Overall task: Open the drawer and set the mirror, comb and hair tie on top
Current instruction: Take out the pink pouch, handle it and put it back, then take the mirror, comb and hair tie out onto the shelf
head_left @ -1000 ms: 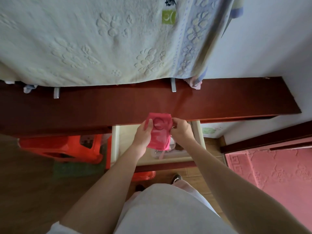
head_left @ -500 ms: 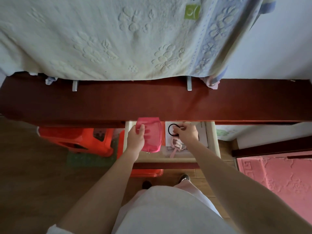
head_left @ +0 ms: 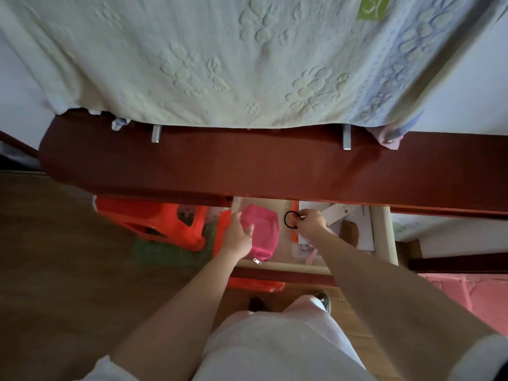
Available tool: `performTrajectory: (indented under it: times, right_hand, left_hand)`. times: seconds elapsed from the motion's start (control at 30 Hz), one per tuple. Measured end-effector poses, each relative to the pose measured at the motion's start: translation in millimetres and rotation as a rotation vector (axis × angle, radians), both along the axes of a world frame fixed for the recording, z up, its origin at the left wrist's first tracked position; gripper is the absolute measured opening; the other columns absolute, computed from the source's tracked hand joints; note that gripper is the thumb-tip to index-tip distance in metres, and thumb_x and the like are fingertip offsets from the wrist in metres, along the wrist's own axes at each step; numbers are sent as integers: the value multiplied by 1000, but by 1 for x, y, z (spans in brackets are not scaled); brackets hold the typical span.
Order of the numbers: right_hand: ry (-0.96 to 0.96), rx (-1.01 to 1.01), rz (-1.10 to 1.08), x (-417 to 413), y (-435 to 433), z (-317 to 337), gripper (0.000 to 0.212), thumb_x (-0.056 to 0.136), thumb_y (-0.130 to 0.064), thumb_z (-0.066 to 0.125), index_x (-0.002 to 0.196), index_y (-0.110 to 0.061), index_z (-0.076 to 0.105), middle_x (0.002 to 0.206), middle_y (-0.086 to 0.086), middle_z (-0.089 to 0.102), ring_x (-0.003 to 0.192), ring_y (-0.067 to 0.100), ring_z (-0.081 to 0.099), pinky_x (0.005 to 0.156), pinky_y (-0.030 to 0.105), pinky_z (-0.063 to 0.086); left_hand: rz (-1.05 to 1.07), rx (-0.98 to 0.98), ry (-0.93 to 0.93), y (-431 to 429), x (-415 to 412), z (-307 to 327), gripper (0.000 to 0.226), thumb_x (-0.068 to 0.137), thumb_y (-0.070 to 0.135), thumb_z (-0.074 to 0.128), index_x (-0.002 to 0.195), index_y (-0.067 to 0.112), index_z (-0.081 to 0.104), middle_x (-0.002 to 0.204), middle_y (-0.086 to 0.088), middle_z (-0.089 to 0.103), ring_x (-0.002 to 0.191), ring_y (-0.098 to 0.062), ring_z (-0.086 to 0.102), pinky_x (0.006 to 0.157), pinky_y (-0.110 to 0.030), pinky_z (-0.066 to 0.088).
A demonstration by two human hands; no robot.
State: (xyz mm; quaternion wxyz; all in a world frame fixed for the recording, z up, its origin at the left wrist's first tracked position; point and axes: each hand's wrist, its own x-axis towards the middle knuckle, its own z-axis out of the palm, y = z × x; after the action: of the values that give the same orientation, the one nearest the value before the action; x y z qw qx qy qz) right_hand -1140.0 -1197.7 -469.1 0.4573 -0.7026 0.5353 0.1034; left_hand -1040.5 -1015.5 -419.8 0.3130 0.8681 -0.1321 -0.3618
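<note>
The drawer (head_left: 383,237) under the dark red desktop (head_left: 247,163) stands pulled out. My left hand (head_left: 238,234) holds a pink zip pouch (head_left: 262,232) low over the drawer's left half. My right hand (head_left: 312,222) pinches a black ring-shaped hair tie (head_left: 289,220) above the drawer's middle. White papers (head_left: 360,232) and a brown object (head_left: 349,229) lie in the drawer's right half. A pink strip (head_left: 312,255), perhaps a comb, pokes out under my right forearm. I see no mirror.
A pale embossed towel (head_left: 220,59) hangs over the back of the desktop. Orange plastic stools (head_left: 162,221) stand under the desk at left. A pink mat (head_left: 472,295) lies on the floor at right. My shoes (head_left: 324,301) stand below the drawer front.
The pouch was held up by both hands at the desk's edge. My right hand drew the hair tie out of it, and my left hand lowered the pouch into the drawer.
</note>
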Motion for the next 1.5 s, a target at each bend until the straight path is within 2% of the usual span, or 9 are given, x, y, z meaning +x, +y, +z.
performTrajectory:
  times: [0.13,0.23,0.43,0.57,0.8,0.9,1.07,1.3,1.5]
  right_hand:
    - [-1,-22,-7,12,1,-5,27,93,-22,60,116,-15,73,102,13,76,94,31,71,82,38,59]
    - [-8,-48,22,15,5,0,30,95,-20,57,120,-15,71,105,13,75,94,31,70,74,31,54]
    - [-11,-65,72,5,5,6,39,93,-9,55,131,-13,63,122,11,70,110,32,65,89,34,54]
    - [-57,-62,5,-19,-6,19,39,95,-10,57,134,-12,60,128,6,67,113,27,65,95,38,53]
    - [11,-184,-140,-86,-34,33,27,91,-15,61,116,-6,66,110,15,71,105,35,66,77,30,46]
    - [122,-196,-142,-112,-40,28,34,92,-15,60,124,-3,52,124,21,57,114,39,58,90,40,48]
    - [161,-166,-109,-127,-49,2,50,94,-17,62,138,-8,41,136,20,48,121,39,57,96,42,48]
    - [137,-143,-92,-128,-57,-14,67,93,-27,67,144,-3,31,139,20,49,127,38,54,98,42,48]
    - [90,-149,-56,-127,-62,-19,73,93,-25,67,145,3,24,139,26,48,127,38,53,100,41,45]
  left_hand:
    - [-24,-65,-67,5,7,-4,52,102,11,54,151,17,37,149,-3,49,117,-11,59,89,-17,41]
    - [-49,-98,-152,6,9,-8,52,99,3,55,148,17,44,150,-2,51,139,-16,47,105,-18,32]
    - [-179,-138,-376,-5,0,-3,31,97,5,58,126,15,63,127,-1,65,122,-14,58,100,-14,34]
    - [-283,-141,-301,-32,-20,1,28,99,10,55,124,18,63,123,3,66,117,-13,60,100,-24,47]
    - [-715,147,-60,-93,-67,-10,60,95,28,62,149,21,37,137,-10,58,117,-28,62,93,-40,53]
    - [-743,173,-127,-115,-86,-25,64,86,29,67,143,37,38,132,-4,57,96,-22,67,79,-39,59]
    - [-891,353,-300,-143,-109,-42,78,86,27,72,151,28,29,154,-5,29,129,-35,49,96,-43,49]
    - [-840,439,-517,-146,-130,-58,83,79,2,68,148,28,30,147,-8,26,120,-36,47,96,-45,49]
    - [-764,357,-479,-145,-123,-63,74,83,-1,65,144,31,37,147,-3,28,116,-38,49,94,-42,49]
